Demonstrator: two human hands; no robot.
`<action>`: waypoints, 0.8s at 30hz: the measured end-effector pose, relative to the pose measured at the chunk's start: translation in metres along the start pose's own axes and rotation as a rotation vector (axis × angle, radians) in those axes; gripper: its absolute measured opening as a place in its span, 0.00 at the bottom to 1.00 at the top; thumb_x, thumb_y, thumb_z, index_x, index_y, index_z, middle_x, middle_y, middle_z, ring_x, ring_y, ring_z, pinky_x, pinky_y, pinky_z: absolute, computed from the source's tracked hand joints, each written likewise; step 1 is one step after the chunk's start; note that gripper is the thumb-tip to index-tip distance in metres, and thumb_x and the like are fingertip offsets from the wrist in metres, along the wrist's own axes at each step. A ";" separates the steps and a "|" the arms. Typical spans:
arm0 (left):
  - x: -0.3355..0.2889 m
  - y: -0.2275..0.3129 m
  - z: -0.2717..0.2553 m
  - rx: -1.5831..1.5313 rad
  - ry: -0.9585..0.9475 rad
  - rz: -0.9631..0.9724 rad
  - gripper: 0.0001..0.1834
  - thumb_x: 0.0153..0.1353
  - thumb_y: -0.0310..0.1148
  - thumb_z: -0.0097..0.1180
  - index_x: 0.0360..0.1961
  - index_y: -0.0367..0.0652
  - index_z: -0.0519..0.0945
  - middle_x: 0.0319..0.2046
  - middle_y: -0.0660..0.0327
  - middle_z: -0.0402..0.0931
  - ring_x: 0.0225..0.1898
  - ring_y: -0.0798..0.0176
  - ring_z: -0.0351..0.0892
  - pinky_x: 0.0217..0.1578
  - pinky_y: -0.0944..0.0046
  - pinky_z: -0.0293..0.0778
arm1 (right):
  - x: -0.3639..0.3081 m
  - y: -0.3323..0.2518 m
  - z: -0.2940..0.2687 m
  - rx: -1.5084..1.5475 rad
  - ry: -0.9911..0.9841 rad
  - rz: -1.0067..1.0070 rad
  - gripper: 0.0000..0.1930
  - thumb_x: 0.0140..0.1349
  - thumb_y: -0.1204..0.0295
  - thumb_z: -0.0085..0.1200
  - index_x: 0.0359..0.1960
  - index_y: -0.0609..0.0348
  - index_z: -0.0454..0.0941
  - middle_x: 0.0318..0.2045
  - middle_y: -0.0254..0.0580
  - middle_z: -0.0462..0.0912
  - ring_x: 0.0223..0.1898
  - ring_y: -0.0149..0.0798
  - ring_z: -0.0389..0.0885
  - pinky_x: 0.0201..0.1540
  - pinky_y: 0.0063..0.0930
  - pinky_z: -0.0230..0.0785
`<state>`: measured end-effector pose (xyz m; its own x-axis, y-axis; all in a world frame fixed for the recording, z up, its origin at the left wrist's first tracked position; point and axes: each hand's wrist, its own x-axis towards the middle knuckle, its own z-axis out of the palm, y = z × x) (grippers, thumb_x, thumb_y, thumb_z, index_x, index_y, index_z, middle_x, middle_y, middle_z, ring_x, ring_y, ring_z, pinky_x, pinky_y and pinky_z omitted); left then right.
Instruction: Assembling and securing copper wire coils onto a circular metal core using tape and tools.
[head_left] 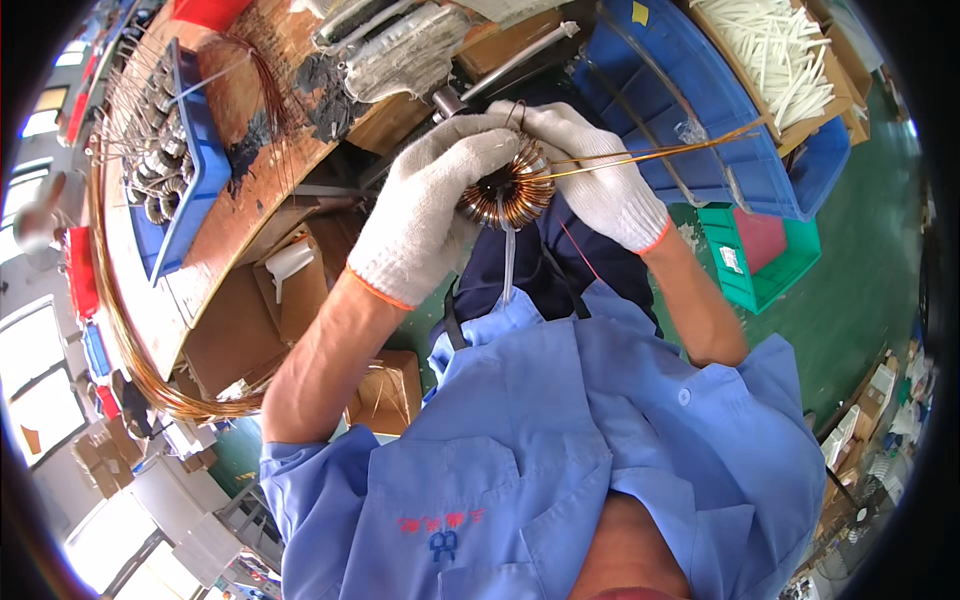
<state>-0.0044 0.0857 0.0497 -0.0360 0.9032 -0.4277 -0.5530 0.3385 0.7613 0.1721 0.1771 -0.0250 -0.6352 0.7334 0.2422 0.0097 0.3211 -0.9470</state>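
Observation:
A ring-shaped coil (530,185) wound with copper wire is held up in front of my lap. My left hand (425,205), in a white knit glove, is closed around its left side, thumb along the top. My right hand (600,175), gloved the same way, is closed at the coil's upper right, pinching the wire by a small loop that sticks up between both hands' fingertips. Long copper wires (660,155) run out to the right past that hand. From the ring's middle hangs a whitish sleeve or tie (509,260). The fingertips are partly hidden.
Left is a wooden bench (300,165) with a blue bin (205,160) of finished coils and a bundle of copper wire (125,340) curving round its edge. A blue crate (640,75) and a box of white tubes (770,60) are at upper right, a green crate (775,285) below.

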 end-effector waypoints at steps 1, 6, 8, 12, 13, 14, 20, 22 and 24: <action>0.001 -0.004 -0.002 -0.044 0.006 0.009 0.20 0.74 0.32 0.54 0.62 0.31 0.77 0.51 0.54 0.83 0.53 0.58 0.85 0.55 0.56 0.83 | -0.003 -0.001 -0.004 -0.161 0.052 -0.074 0.17 0.74 0.77 0.57 0.63 0.57 0.82 0.45 0.40 0.86 0.39 0.31 0.85 0.47 0.26 0.77; 0.000 -0.023 -0.005 -0.034 0.107 0.160 0.19 0.73 0.29 0.59 0.61 0.32 0.75 0.49 0.54 0.83 0.49 0.58 0.86 0.51 0.54 0.85 | -0.055 -0.018 -0.028 -0.278 0.325 0.165 0.11 0.69 0.75 0.64 0.51 0.62 0.85 0.37 0.43 0.86 0.36 0.37 0.88 0.37 0.32 0.79; 0.000 -0.030 0.005 0.085 0.165 0.222 0.20 0.71 0.30 0.62 0.60 0.31 0.76 0.48 0.56 0.83 0.47 0.64 0.83 0.51 0.59 0.82 | -0.068 -0.057 -0.016 -0.328 0.325 -0.072 0.13 0.60 0.75 0.73 0.45 0.59 0.85 0.32 0.43 0.84 0.34 0.41 0.87 0.36 0.35 0.79; -0.008 -0.050 0.010 0.230 0.220 0.433 0.23 0.68 0.30 0.68 0.60 0.32 0.78 0.48 0.58 0.81 0.47 0.69 0.80 0.52 0.66 0.79 | -0.046 -0.063 0.010 -0.650 0.307 -0.353 0.21 0.48 0.74 0.77 0.46 0.54 0.87 0.34 0.37 0.84 0.32 0.45 0.85 0.33 0.38 0.79; -0.011 -0.054 0.012 0.247 0.217 0.470 0.23 0.68 0.29 0.68 0.60 0.32 0.78 0.48 0.58 0.81 0.47 0.69 0.80 0.52 0.66 0.79 | -0.045 -0.053 0.010 -0.648 0.306 -0.432 0.21 0.46 0.75 0.76 0.46 0.54 0.87 0.35 0.37 0.85 0.33 0.44 0.85 0.33 0.38 0.79; -0.014 -0.056 0.015 0.206 0.222 0.449 0.24 0.68 0.29 0.69 0.62 0.32 0.77 0.49 0.57 0.81 0.48 0.69 0.81 0.53 0.66 0.79 | -0.045 -0.048 0.010 -0.643 0.303 -0.512 0.22 0.45 0.76 0.76 0.45 0.54 0.88 0.36 0.38 0.86 0.33 0.44 0.85 0.33 0.38 0.79; -0.020 -0.059 0.016 0.183 0.211 0.507 0.27 0.69 0.30 0.69 0.64 0.32 0.74 0.51 0.56 0.81 0.51 0.68 0.81 0.55 0.65 0.80 | -0.046 -0.046 0.015 -0.568 0.309 -0.536 0.21 0.46 0.80 0.73 0.45 0.55 0.88 0.37 0.38 0.86 0.34 0.44 0.86 0.34 0.36 0.79; -0.021 -0.062 0.015 0.185 0.218 0.526 0.26 0.69 0.30 0.69 0.63 0.32 0.74 0.51 0.56 0.81 0.51 0.68 0.81 0.55 0.65 0.79 | -0.046 -0.041 0.019 -0.555 0.331 -0.557 0.21 0.46 0.80 0.73 0.46 0.55 0.88 0.38 0.39 0.86 0.34 0.44 0.86 0.34 0.36 0.80; -0.021 -0.063 0.014 0.187 0.222 0.545 0.26 0.69 0.30 0.69 0.63 0.32 0.74 0.52 0.56 0.80 0.51 0.68 0.81 0.55 0.65 0.79 | -0.046 -0.039 0.019 -0.545 0.353 -0.578 0.21 0.47 0.80 0.73 0.46 0.55 0.88 0.38 0.39 0.86 0.35 0.45 0.87 0.35 0.36 0.80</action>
<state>0.0431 0.0490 0.0173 -0.4557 0.8897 -0.0289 -0.2521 -0.0979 0.9627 0.1865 0.1194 -0.0037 -0.3785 0.4809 0.7909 0.1852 0.8765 -0.4443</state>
